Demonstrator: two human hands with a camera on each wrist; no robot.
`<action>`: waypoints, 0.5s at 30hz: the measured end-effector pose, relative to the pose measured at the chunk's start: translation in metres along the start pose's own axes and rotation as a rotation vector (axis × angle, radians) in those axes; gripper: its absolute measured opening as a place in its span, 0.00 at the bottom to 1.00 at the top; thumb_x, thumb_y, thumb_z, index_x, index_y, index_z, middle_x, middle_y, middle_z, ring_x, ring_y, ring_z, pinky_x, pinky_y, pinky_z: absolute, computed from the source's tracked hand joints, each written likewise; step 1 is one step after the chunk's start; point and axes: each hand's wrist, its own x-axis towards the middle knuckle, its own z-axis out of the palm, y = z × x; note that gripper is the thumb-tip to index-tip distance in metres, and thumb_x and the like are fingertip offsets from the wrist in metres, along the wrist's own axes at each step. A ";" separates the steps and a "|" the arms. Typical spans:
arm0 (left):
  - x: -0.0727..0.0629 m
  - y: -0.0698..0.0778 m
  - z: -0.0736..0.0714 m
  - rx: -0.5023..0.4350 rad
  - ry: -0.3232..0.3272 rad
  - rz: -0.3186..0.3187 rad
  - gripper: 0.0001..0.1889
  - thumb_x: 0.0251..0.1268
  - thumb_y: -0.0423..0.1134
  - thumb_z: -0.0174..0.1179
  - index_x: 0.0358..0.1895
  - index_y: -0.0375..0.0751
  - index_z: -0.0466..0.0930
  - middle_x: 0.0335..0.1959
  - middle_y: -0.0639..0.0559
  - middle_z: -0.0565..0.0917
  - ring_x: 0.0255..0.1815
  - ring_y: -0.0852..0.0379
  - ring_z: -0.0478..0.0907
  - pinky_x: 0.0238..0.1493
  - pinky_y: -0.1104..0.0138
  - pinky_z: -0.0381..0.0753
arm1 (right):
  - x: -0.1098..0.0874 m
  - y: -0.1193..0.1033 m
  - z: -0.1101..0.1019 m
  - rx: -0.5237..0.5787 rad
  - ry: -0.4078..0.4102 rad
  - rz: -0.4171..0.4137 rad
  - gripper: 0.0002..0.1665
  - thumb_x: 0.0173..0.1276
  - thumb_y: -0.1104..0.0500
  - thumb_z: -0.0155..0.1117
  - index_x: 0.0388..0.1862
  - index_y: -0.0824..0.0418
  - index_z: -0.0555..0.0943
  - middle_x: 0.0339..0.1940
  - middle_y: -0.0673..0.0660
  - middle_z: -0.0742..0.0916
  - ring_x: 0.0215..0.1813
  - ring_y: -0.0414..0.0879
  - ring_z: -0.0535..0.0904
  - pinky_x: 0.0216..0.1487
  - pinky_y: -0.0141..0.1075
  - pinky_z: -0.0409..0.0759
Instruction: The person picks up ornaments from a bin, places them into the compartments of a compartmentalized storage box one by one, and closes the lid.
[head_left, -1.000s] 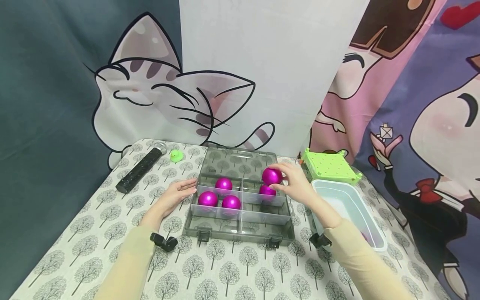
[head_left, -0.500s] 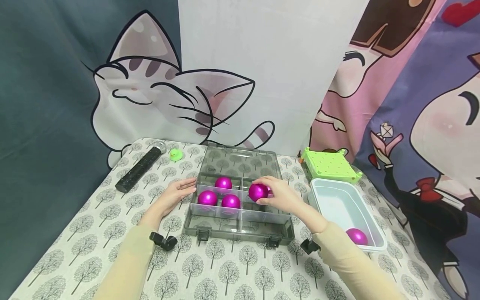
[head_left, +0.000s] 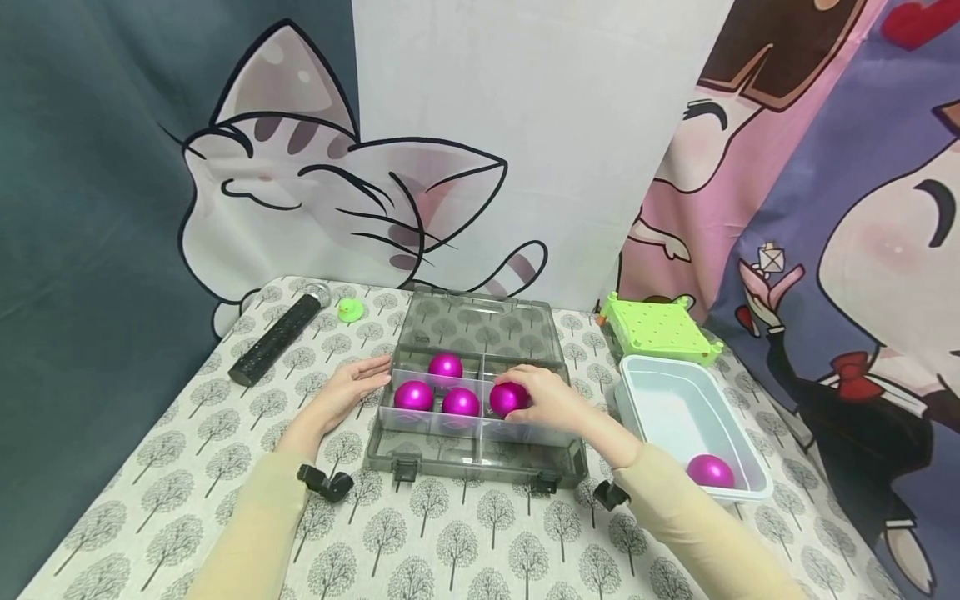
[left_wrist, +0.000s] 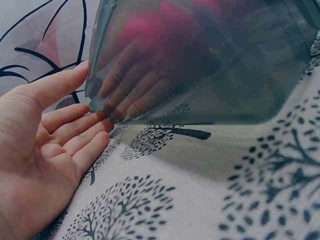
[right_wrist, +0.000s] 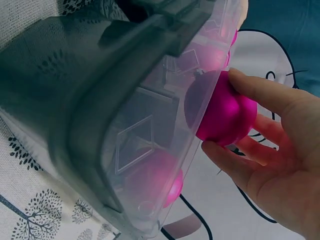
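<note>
A smoky see-through divider box [head_left: 450,472] stands on the table with its lid [head_left: 480,329] folded back. My right hand [head_left: 555,404] grips a shiny magenta ball [head_left: 508,401] between thumb and fingers, partly down in the right compartment of the middle row. In the right wrist view, a clear divider covers part of that held ball [right_wrist: 232,112], and another ball [right_wrist: 172,192] sits in the box. The left compartments hold three more: one ball [head_left: 446,369] behind, two balls [head_left: 413,396] in the middle row. Straight fingers of my left hand [head_left: 341,404] touch the box's left side.
Right of the box is a pale blue basin [head_left: 630,392] with one magenta ball [head_left: 711,472] inside. Behind it stands a green perforated rack [head_left: 658,329]. A black microphone [head_left: 277,337] and a small green duck [head_left: 350,310] lie at the back left. Printed curtains [head_left: 480,125] hang behind.
My right hand has carried its ball left and downward, from above the back right compartment into the middle row. My left hand has stayed at the box's side.
</note>
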 end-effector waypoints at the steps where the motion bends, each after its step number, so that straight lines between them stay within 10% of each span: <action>1: 0.000 0.000 0.000 -0.001 0.000 0.001 0.34 0.70 0.33 0.54 0.73 0.23 0.50 0.75 0.29 0.54 0.78 0.37 0.51 0.79 0.54 0.51 | 0.000 0.000 0.000 -0.002 -0.003 -0.001 0.34 0.51 0.59 0.77 0.59 0.62 0.79 0.61 0.63 0.81 0.58 0.60 0.80 0.57 0.56 0.83; 15: 0.000 0.001 0.001 -0.011 0.005 -0.004 0.33 0.70 0.32 0.54 0.73 0.23 0.51 0.75 0.29 0.54 0.78 0.37 0.52 0.79 0.55 0.52 | 0.001 -0.003 0.002 -0.049 -0.009 -0.040 0.35 0.49 0.59 0.78 0.58 0.64 0.78 0.59 0.65 0.82 0.59 0.62 0.79 0.60 0.59 0.80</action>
